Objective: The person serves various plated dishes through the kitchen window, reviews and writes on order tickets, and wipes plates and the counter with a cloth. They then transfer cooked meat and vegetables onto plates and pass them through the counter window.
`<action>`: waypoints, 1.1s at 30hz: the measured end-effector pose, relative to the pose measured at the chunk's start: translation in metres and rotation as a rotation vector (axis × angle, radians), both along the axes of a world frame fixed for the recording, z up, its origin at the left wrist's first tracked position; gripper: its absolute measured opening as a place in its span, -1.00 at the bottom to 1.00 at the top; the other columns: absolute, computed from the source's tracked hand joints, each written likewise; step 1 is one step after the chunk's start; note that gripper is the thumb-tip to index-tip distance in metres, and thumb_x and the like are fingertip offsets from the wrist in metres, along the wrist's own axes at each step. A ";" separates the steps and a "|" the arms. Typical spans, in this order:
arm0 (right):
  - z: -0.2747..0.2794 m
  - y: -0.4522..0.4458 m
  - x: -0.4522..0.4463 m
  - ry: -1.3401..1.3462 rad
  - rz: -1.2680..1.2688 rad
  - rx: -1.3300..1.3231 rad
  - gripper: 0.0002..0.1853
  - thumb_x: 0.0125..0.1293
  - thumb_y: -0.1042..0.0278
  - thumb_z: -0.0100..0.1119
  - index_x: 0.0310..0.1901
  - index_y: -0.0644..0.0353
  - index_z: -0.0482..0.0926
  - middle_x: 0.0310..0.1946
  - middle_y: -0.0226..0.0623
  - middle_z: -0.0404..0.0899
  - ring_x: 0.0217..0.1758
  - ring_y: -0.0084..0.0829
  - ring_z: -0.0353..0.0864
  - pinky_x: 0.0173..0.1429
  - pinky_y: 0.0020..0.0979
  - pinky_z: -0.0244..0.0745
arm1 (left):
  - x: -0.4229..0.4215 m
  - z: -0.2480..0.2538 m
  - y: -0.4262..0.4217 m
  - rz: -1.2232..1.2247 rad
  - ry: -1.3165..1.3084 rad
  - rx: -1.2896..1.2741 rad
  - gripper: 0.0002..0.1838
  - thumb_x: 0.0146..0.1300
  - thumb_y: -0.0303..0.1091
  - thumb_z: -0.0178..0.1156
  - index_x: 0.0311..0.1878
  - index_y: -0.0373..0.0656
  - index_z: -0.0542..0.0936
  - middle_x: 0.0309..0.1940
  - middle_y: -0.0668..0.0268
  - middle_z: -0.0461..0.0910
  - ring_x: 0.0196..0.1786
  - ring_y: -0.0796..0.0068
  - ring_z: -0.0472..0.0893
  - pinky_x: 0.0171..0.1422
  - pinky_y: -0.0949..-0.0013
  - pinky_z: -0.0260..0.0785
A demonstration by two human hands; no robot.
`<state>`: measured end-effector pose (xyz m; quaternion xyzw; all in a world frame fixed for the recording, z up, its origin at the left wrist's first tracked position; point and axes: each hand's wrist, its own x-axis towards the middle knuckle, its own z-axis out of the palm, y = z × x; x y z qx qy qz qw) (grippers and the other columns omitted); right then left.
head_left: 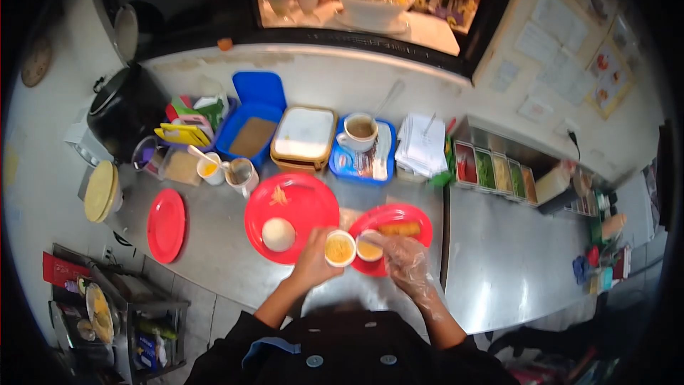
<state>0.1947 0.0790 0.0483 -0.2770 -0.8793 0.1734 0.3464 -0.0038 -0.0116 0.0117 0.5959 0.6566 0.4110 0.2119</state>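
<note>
My bare left hand (313, 262) grips a small white cup (340, 248) filled with yellow crumbly bits. Close to its right is a second small cup (368, 248) of pale orange-yellow sauce, at the left side of a red oval plate (417, 215). My right hand (410, 268), in a clear plastic glove, has its fingers drawn together at this sauce cup's edge; what they pinch is hidden. A browned fried roll (399, 229) lies on the same plate. Left of my hands, a round red plate (306, 203) carries a white rice mound (278, 234) and yellowish shreds (278, 196).
Another red plate (166, 226) rests farther left on the steel counter (206, 264). Along the wall stand a blue bin (231, 125), a lidded container (304, 132), mugs and papers (422, 146). To the right are topping trays (499, 175).
</note>
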 end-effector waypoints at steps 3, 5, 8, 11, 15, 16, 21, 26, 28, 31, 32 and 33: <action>0.061 0.004 -0.024 -0.164 0.164 0.068 -0.65 -0.12 0.60 0.13 -0.24 0.01 0.63 -0.45 -0.35 0.57 -0.39 -0.33 0.58 -0.31 -0.29 0.50 | -0.004 0.017 -0.008 -0.166 -0.074 -0.060 -0.22 -0.33 -0.36 0.41 0.10 -0.19 0.35 -0.04 0.11 0.40 0.06 0.10 0.44 0.13 0.20 0.32; 0.079 0.006 -0.040 -0.545 0.379 0.159 -0.74 -0.09 0.49 0.16 -0.29 0.01 0.62 -0.40 -0.34 0.56 -0.31 -0.32 0.58 -0.26 -0.28 0.51 | -0.007 0.036 -0.017 -0.214 -0.101 -0.075 -0.21 -0.34 -0.36 0.41 0.10 -0.18 0.35 -0.04 0.12 0.41 0.08 0.10 0.43 0.13 0.21 0.31; 0.087 0.006 -0.073 -0.624 0.448 0.125 -0.79 -0.09 0.38 0.18 -0.31 0.00 0.62 -0.33 -0.35 0.53 -0.18 -0.29 0.55 -0.20 -0.23 0.50 | -0.020 0.047 -0.032 -0.256 -0.145 -0.100 -0.19 -0.37 -0.34 0.42 0.11 -0.17 0.35 -0.03 0.14 0.41 0.12 0.14 0.41 0.17 0.24 0.28; 0.120 -0.002 -0.097 -0.308 0.394 0.088 -0.70 -0.09 0.34 0.27 -0.21 -0.01 0.62 -0.18 -0.21 0.51 -0.04 -0.18 0.50 -0.04 -0.18 0.46 | -0.044 0.062 -0.054 -0.162 -0.236 -0.142 -0.15 -0.38 -0.35 0.46 0.13 -0.15 0.34 0.00 0.18 0.41 0.17 0.26 0.39 0.25 0.28 0.21; 0.116 0.009 -0.106 0.087 0.093 0.106 -0.63 -0.08 0.38 0.31 -0.13 0.07 0.59 -0.13 -0.10 0.50 -0.04 -0.13 0.50 0.05 -0.20 0.40 | -0.109 0.058 -0.078 0.095 -0.422 -0.029 -0.19 -0.31 -0.45 0.46 0.12 -0.16 0.32 0.01 0.28 0.39 0.11 0.46 0.42 0.19 0.37 0.28; 0.109 0.015 -0.104 0.121 0.046 0.116 -0.65 -0.07 0.41 0.30 -0.14 0.09 0.59 -0.14 -0.12 0.50 -0.06 -0.14 0.51 0.05 -0.21 0.40 | -0.130 0.059 -0.082 0.193 -0.456 0.026 -0.21 -0.33 -0.42 0.47 0.10 -0.18 0.33 0.01 0.25 0.39 0.08 0.43 0.44 0.17 0.36 0.29; 0.058 0.022 -0.076 0.046 -0.088 0.061 -0.69 -0.02 0.49 0.21 -0.15 0.13 0.59 -0.18 -0.16 0.52 -0.06 -0.19 0.51 0.04 -0.25 0.40 | -0.276 0.045 -0.090 0.619 -0.213 0.146 -0.23 -0.36 -0.41 0.50 0.03 -0.22 0.34 -0.08 0.23 0.45 0.01 0.40 0.48 0.10 0.36 0.34; 0.009 0.029 -0.026 -0.140 -0.425 -0.100 -0.75 0.09 0.42 0.16 -0.15 0.17 0.59 -0.17 -0.16 0.55 -0.09 -0.21 0.54 0.04 -0.29 0.39 | -0.414 -0.021 -0.049 0.847 0.038 0.108 -0.24 -0.40 -0.31 0.52 -0.03 -0.26 0.39 -0.11 0.12 0.47 -0.06 0.24 0.51 0.05 0.26 0.36; -0.022 0.039 0.005 -0.108 -0.614 -0.226 -0.71 0.11 0.43 0.09 -0.10 0.21 0.57 -0.16 -0.12 0.57 -0.06 -0.20 0.54 0.08 -0.29 0.39 | -0.440 -0.039 -0.030 0.969 0.123 0.089 -0.25 -0.40 -0.29 0.52 -0.04 -0.27 0.41 -0.13 0.12 0.49 -0.08 0.24 0.52 0.04 0.24 0.37; -0.076 0.054 0.066 -0.130 -0.730 -0.340 -0.63 0.10 0.47 0.03 0.00 0.24 0.54 -0.08 -0.04 0.56 0.00 -0.21 0.55 0.10 -0.33 0.40 | -0.480 -0.075 -0.014 0.949 0.255 0.118 -0.29 -0.39 -0.21 0.53 -0.10 -0.26 0.45 -0.16 0.11 0.50 -0.08 0.17 0.51 0.04 0.20 0.36; -0.081 0.050 0.069 -0.050 -0.798 -0.465 -0.60 0.09 0.50 -0.01 0.02 0.26 0.52 -0.08 -0.02 0.57 0.02 -0.17 0.55 0.12 -0.33 0.40 | -0.507 -0.098 -0.014 0.918 0.253 0.077 -0.24 -0.39 -0.16 0.54 -0.06 -0.27 0.44 -0.14 0.09 0.51 -0.08 0.13 0.51 0.06 0.17 0.34; -0.092 0.052 0.079 -0.245 -0.824 -0.407 -0.59 0.09 0.50 -0.02 0.03 0.28 0.50 -0.11 -0.03 0.58 0.02 -0.18 0.54 0.12 -0.32 0.39 | -0.492 -0.077 -0.017 0.878 0.314 0.073 -0.17 -0.37 -0.10 0.54 0.02 -0.29 0.41 -0.07 0.05 0.49 -0.06 0.06 0.50 0.09 0.14 0.32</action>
